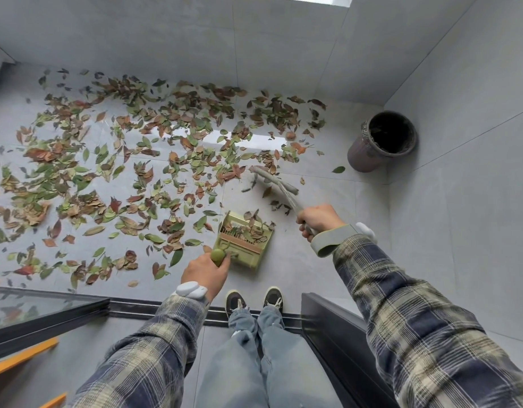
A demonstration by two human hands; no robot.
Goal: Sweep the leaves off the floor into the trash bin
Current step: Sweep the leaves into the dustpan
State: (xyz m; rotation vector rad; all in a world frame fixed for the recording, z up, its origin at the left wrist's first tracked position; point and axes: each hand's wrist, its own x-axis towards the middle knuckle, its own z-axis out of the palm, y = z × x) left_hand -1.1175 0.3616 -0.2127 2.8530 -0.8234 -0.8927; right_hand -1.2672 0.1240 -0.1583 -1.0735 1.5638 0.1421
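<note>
Done: few leaves (248, 228) in dustpan (243, 241), left hand (205, 273) gripping its handle.
Left: most leaves on floor (307, 260); bin (381, 141) waits.
Broom (276, 185): gripped by right hand (317, 220).

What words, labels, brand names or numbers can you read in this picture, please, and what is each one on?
None: no readable text shows anywhere in this view.
The dustpan, the broom, the trash bin and the shoes show no legible print, label or number.

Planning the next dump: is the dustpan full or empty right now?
Partly filled. A thin scatter of leaves lies in the green dustpan, and the part nearest the handle is bare.
</note>
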